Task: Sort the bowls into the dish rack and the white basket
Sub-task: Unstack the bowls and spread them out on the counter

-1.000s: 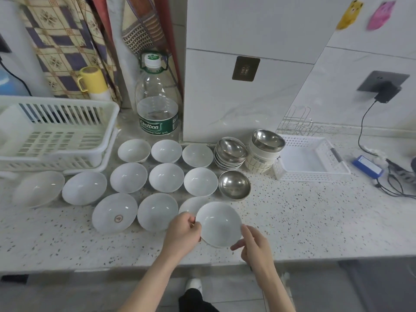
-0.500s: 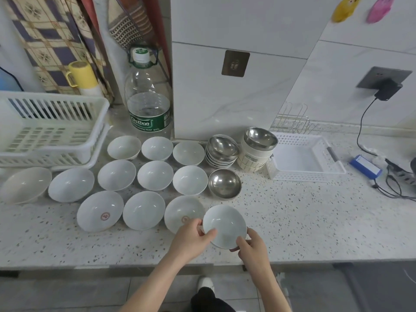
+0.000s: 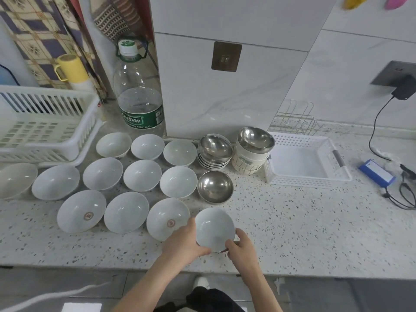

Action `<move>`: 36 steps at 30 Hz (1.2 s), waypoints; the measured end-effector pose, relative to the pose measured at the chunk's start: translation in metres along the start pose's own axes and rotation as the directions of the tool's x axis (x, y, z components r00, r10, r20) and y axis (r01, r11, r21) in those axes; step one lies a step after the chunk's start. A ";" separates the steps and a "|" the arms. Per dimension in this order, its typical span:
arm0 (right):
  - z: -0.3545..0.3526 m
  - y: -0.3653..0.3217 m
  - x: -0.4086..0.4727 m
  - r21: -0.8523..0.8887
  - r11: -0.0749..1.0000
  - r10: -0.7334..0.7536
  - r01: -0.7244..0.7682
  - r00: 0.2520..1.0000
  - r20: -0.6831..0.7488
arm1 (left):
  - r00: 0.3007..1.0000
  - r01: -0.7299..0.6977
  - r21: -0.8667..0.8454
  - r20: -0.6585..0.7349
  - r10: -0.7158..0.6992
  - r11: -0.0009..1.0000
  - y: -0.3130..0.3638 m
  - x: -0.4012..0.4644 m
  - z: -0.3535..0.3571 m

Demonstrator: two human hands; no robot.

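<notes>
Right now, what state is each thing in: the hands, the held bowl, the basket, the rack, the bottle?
Left hand: grips the held bowl's left rim.
Right hand: grips its near right rim.
Held bowl: upright, empty, at the counter's front.
White basket: empty.
Dish rack: empty, no bowls in it.
Water bottle: capped, upright, partly full.
Loose steel bowl: upright, empty, on the counter.

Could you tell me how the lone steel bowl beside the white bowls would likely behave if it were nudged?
The steel bowl looks thin and polished, so probably light and slippery. Its rounded underside suggests it might rock or slide on the countertop rather than tip.
</notes>
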State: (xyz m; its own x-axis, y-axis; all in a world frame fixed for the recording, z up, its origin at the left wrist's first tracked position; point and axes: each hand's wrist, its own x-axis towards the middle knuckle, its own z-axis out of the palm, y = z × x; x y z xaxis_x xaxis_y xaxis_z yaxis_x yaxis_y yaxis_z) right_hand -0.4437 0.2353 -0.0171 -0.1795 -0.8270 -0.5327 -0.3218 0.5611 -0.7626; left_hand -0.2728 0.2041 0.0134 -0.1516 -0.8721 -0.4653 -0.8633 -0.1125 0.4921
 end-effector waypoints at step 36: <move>-0.020 -0.011 0.025 -0.261 0.957 -0.042 0.123 0.955 0.293 | 0.994 0.086 -0.115 -0.052 -0.093 0.990 0.006 0.003 0.013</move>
State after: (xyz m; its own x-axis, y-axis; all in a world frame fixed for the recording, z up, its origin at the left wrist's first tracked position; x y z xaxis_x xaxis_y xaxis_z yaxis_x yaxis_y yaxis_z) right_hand -0.4638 0.2080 -0.0148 0.1148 -0.8035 -0.5841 -0.5728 0.4268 -0.6998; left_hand -0.2848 0.2069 0.0056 -0.0452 -0.8816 -0.4699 -0.8121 -0.2415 0.5312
